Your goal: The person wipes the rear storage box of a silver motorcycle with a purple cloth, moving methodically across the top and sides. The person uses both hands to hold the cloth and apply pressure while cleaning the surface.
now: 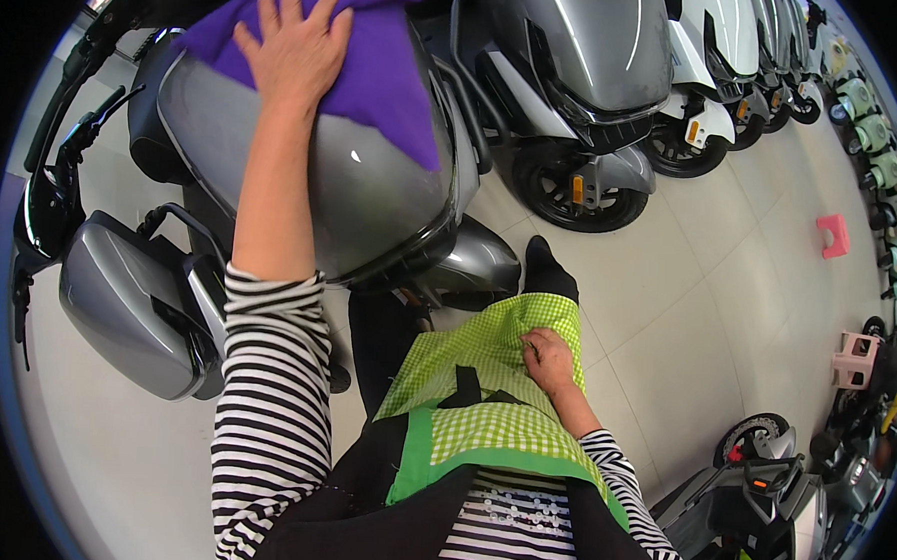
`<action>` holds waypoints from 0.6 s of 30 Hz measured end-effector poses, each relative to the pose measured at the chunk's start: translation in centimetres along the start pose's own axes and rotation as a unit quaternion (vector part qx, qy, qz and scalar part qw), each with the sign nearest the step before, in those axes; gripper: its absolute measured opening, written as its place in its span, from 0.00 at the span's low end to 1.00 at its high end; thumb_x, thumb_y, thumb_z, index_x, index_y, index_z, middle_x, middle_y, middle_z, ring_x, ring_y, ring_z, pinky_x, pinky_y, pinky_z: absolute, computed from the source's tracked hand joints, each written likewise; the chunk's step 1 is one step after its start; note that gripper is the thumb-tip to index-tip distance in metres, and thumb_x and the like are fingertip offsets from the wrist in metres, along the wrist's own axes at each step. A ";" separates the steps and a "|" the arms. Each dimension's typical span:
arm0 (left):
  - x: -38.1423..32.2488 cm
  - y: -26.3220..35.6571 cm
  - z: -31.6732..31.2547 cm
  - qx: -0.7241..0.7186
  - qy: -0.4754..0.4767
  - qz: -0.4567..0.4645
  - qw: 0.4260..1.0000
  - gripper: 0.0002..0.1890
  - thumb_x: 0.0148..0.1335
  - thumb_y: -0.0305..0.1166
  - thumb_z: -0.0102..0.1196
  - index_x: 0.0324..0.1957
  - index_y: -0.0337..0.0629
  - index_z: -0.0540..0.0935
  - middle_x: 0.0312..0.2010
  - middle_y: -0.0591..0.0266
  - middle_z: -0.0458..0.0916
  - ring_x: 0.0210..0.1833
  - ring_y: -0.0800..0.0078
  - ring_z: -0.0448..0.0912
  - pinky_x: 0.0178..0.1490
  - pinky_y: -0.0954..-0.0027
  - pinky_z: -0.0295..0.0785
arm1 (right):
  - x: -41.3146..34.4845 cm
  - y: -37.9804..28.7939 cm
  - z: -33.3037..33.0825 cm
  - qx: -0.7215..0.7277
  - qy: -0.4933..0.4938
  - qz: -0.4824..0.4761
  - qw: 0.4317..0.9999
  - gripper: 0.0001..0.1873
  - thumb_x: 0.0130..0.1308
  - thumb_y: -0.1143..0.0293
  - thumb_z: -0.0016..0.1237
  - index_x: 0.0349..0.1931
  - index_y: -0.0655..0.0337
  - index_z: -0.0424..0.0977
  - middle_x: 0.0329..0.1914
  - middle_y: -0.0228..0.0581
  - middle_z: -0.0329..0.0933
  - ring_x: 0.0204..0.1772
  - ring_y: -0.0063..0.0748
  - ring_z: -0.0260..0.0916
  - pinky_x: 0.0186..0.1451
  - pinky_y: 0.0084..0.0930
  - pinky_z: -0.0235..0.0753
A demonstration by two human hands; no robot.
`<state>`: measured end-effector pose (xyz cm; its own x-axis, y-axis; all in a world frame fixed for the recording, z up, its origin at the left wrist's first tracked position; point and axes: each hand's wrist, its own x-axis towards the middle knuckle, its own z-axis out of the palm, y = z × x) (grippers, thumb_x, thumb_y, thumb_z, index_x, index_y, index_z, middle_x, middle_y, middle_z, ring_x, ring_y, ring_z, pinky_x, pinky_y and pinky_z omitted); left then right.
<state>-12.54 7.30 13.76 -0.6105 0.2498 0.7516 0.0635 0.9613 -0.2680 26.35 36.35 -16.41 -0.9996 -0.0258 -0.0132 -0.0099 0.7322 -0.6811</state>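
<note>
My left hand (297,56) lies flat, fingers spread, on a purple cloth (385,101). The cloth is draped over the upper part of a glossy grey scooter front panel (370,194); one corner hangs down its right side. Low at my right side, my right hand (551,359) rests with curled fingers against a green-and-white checked apron (461,340); whether it pinches the fabric cannot be made out. Black straps lie across the apron.
More grey and white scooters (594,46) stand in a row at the upper right, with another grey one (132,304) at left. A pink stool (833,237) and a pale pink stool (855,361) stand on the tiled floor. Further scooters (769,497) line the right.
</note>
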 end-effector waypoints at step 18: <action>5.6 -2.9 0.3 -0.077 -0.070 0.160 0.982 0.21 0.69 0.50 0.46 0.60 0.62 0.79 0.67 0.64 0.72 0.71 0.54 0.65 0.62 0.41 0.63 | 2.0 -0.2 0.3 -0.018 -0.026 0.037 0.999 0.07 0.58 0.72 0.53 0.37 0.54 0.82 0.43 0.36 0.81 0.47 0.43 0.77 0.50 0.37 0.78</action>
<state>-16.39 5.91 18.53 -0.6422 0.5338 0.5501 0.3821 0.8451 -0.3739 24.33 35.92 -16.49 -0.9949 -0.0060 -0.1006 0.0612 0.7568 -0.6508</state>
